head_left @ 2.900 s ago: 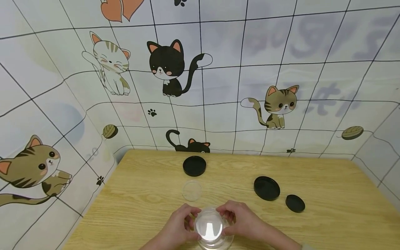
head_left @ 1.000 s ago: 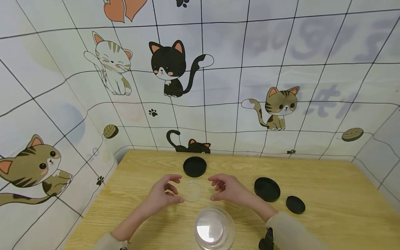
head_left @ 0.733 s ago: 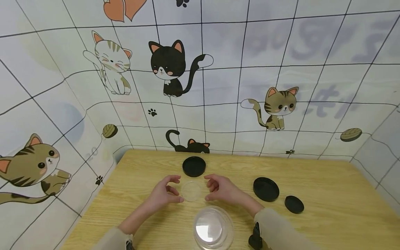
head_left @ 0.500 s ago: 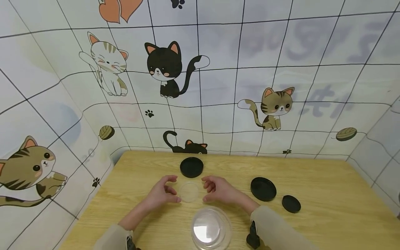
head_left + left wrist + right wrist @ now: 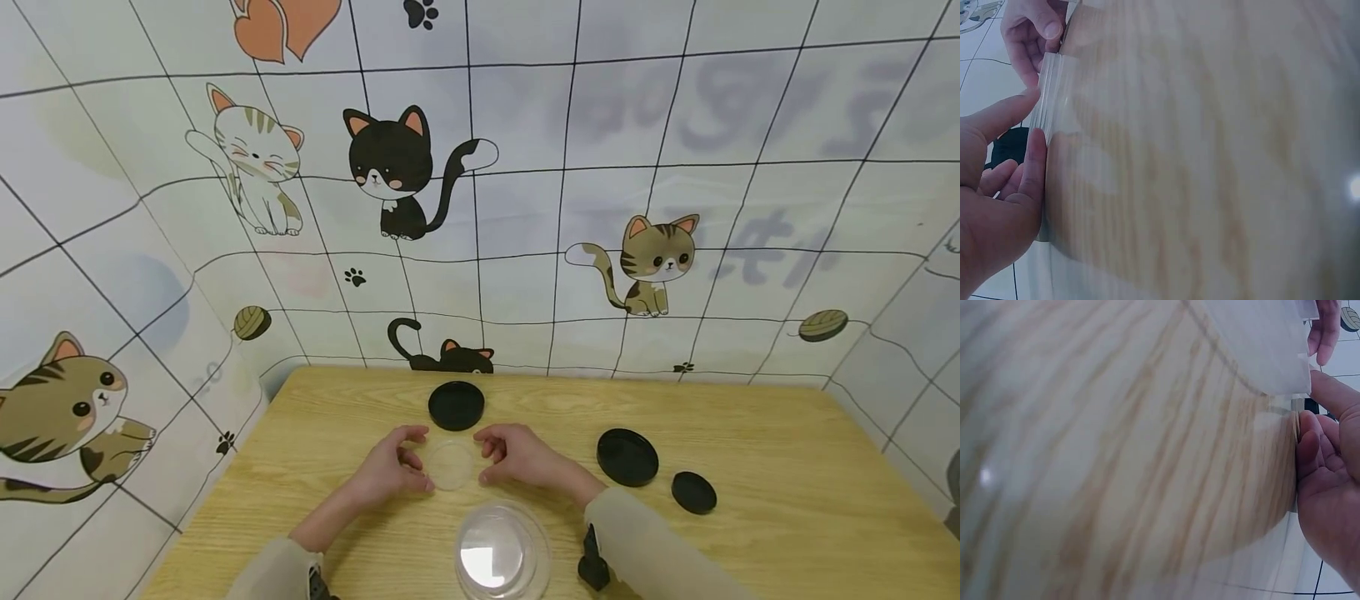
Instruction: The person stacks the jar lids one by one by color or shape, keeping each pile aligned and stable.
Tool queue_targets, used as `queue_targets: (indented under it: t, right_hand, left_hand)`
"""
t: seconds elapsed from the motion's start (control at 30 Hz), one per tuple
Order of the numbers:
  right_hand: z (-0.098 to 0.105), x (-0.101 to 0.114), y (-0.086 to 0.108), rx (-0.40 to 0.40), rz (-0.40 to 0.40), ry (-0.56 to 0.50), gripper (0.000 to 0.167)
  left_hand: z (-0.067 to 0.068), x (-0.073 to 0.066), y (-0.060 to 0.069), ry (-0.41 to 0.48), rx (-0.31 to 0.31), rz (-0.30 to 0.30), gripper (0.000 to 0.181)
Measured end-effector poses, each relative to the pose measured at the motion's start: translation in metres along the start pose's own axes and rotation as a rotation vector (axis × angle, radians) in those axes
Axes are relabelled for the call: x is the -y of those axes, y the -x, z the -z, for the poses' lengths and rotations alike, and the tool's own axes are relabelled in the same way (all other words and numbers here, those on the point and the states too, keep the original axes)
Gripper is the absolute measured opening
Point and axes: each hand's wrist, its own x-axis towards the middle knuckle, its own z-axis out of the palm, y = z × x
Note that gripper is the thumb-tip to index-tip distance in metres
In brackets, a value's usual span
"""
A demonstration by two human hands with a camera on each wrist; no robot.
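Head view has the clear dish (image 5: 451, 467) lying flat on the wooden table (image 5: 780, 467), between the two hands; take it as the centre of the clock, with twelve toward the wall. It looks like thin plastic, so probably light and stiff, smooth enough to slip, and liable to crack if squeezed hard. The rim seems the place to take hold, at nine and three o'clock, with gentle, even pressure.

From left to right, the left hand (image 5: 392, 467) sits at nine o'clock, its fingers loosely curved and the thumb well apart from the forefinger. It grips nothing; its thumb tip is just beside the rim, and whether they touch I cannot tell. Past the dish, a black lid (image 5: 456, 406) lies at twelve, near it, and a clear tub (image 5: 491, 553) stands at about five. The right hand (image 5: 519, 457) is at three, curved in the same relaxed way, thumb and forefinger parted, holding nothing, with a slight gap to the rim. Farther out at three lie a large black lid (image 5: 627, 457) and then a small black lid (image 5: 693, 492).
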Motion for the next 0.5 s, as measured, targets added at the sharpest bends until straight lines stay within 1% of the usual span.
queue_targets:
  t: [0.13, 0.3, 0.43, 0.5]
  right_hand:
    - [-0.0008, -0.0001, -0.0021, 0.003, 0.001, 0.028, 0.055]
    - [-0.0015, -0.0006, -0.0018, 0.005, 0.008, 0.039, 0.053]
    - [-0.0014, -0.0024, 0.0013, -0.008, 0.016, 0.035, 0.051]
    - [-0.0016, -0.0033, 0.0015, -0.011, 0.019, 0.030, 0.050]
  left_hand:
    - [-0.0023, -0.0009, 0.0007, 0.018, -0.003, -0.002, 0.081]
    - [-0.0036, 0.0023, 0.0001, 0.032, -0.009, -0.012, 0.078]
    - [-0.0043, 0.0028, 0.0000, 0.016, 0.006, -0.027, 0.076]
    - [-0.0045, 0.0033, 0.0001, 0.003, 0.004, -0.029, 0.076]
